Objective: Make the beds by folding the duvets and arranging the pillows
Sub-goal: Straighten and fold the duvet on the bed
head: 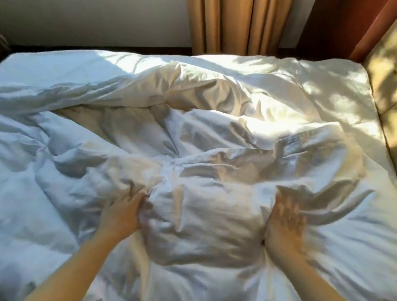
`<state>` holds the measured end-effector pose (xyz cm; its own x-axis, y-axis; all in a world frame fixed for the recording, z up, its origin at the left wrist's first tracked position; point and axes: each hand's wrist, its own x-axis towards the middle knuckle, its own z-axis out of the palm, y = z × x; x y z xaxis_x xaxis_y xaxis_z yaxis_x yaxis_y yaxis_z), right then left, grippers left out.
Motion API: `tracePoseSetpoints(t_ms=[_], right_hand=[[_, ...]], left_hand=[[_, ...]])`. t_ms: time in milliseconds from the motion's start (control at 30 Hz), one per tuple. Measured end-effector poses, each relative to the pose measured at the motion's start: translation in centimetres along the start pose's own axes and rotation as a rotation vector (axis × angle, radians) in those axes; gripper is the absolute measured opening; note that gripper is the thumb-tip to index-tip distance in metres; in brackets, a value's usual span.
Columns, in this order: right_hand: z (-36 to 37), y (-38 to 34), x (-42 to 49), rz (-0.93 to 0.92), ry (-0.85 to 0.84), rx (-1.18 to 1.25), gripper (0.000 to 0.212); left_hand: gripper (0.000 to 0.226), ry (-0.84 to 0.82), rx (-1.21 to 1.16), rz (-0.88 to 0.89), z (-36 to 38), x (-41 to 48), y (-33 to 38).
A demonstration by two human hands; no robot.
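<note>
While the duvet [194, 131] lies crumpled across the bed, a puffed mound [202, 220] of it is bracketed by both hands. The left hand [121, 215] is set against the mound's left flank. Its fingers [136, 202] are sunk into a fold, and whether they are clamped on the cloth or merely pressed into it cannot be told. The right hand [283, 230] is laid against the opposite flank, its fingers [287, 207] straight and spread apart, smeared by motion blur, with nothing pinched. The mound is enclosed between the two sets of fingers. Beyond the fingertips, the rest of the duvet is heaped in ridges toward the curtain [235, 20]. Outward of the right fingers, a flatter, sunlit stretch of sheet [335, 93] is exposed up to the padded headboard [395, 69]. No pillow is clearly distinguished, and whether one is buried under the mound cannot be told. The step in hand is judged to be the gathering of the duvet ahead of folding, so the task is taken as barely begun. For the next move a firm hold on an edge or corner is called for, so that the bulk may be lifted, shaken flat and a straight first fold laid.
</note>
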<state>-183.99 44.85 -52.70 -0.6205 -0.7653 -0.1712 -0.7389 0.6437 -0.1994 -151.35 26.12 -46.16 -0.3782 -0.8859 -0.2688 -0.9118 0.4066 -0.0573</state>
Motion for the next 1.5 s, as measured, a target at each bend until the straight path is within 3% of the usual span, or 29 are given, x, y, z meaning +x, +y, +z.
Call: tracePoseSetpoints(t_ms=[33,67,100,133,200,267,333,400,500,567,633,667,700,733,800,867,933,967,1033,1100,1200,1300,1500], right_hand=[[-0.3,-1.5,0.8,-0.123,0.1,-0.05,0.108],[-0.6,-3.2,1.5,-0.227,0.065,-0.1,0.121],[-0.4,-4.6,2.1,-0.281,-0.064,-0.16,0.124],[0.2,-5.8,2.5,-0.303,-0.217,-0.204,0.115],[1.4,-7.4,2.9,-0.257,-0.425,-0.261,0.076],[1.2,-8.7,3.2,-0.104,-0.401,-0.253,0.034],[-0.7,-9.9,3.4,0.121,-0.34,-0.135,0.027],[-4.9,-10.7,4.6,0.26,-0.142,0.074,0.016],[-14.6,-12.4,7.7,0.22,0.415,0.239,0.022],[-21.0,-14.9,10.0,0.128,0.781,0.293,0.032],[-24.7,-17.9,12.3,0.042,1.049,0.366,0.03],[-25.1,-19.6,13.4,0.012,1.106,0.422,0.031],[-24.4,-21.5,14.5,0.004,1.085,0.469,0.034],[-22.9,-23.2,15.2,0.003,0.952,0.465,0.041],[-17.4,-25.5,15.7,-0.006,0.445,0.305,0.064],[-10.4,-25.7,14.1,-0.08,-0.143,0.052,0.067],[-5.0,-24.8,10.5,-0.105,-0.579,-0.114,0.054],[-3.4,-24.2,8.9,-0.124,-0.663,-0.149,0.049],[-1.9,-23.1,6.7,-0.088,-0.726,-0.137,0.044],[-1.0,-22.6,6.4,-0.105,-0.785,-0.15,0.041],[-3.9,-24.8,6.8,-0.208,-0.831,-0.167,0.04],[-8.3,-30.2,6.9,-0.306,-0.698,-0.145,0.044],[-15.0,-45.1,3.2,-0.585,-0.544,0.008,0.05]], left_hand=[[0.077,0.193,0.089,0.028,-0.6,1.5,-0.5],[0.079,0.295,0.159,0.011,-0.8,2.9,-1.2],[0.088,0.205,0.181,-0.047,-1.1,4.0,-1.8],[0.096,0.043,0.166,-0.12,-0.6,5.0,-2.6],[0.092,-0.243,0.129,-0.213,0.6,6.1,-3.2],[0.065,-0.288,0.133,-0.157,1.4,6.3,-3.1],[0.04,-0.239,0.128,-0.084,0.8,6.2,-3.1],[0.027,-0.18,-0.057,-0.068,-2.4,7.0,-3.9],[0.021,0.3,-0.379,0.076,-11.6,9.5,-4.6],[0.019,0.675,-0.466,0.125,-18.0,11.3,-5.2],[0.019,0.864,-0.595,0.031,-21.9,13.4,-5.5],[0.025,0.914,-0.646,-0.024,-22.5,14.8,-5.5],[0.035,0.89,-0.642,-0.084,-22.1,16.1,-5.4],[0.046,0.772,-0.598,-0.131,-20.8,16.8,-5.3],[0.057,0.36,-0.378,-0.129,-15.2,16.7,-5.8],[0.06,-0.024,-0.17,-0.075,-8.5,13.3,-7.3],[0.068,-0.263,-0.058,-0.015,-3.6,8.7,-9.6],[0.067,-0.284,-0.045,-0.014,-1.8,6.8,-11.1],[0.061,-0.232,0.015,-0.012,0.7,3.9,-14.0],[0.056,-0.292,0.039,-0.031,-1.5,2.1,-16.5],[0.051,-0.248,0.058,-0.215,-5.4,-0.8,-20.5],[0.057,-0.327,-0.044,-0.48,-7.8,-4.1,-24.2],[0.049,-0.257,-0.177,-0.656,-12.9,-11.1,-29.7]])
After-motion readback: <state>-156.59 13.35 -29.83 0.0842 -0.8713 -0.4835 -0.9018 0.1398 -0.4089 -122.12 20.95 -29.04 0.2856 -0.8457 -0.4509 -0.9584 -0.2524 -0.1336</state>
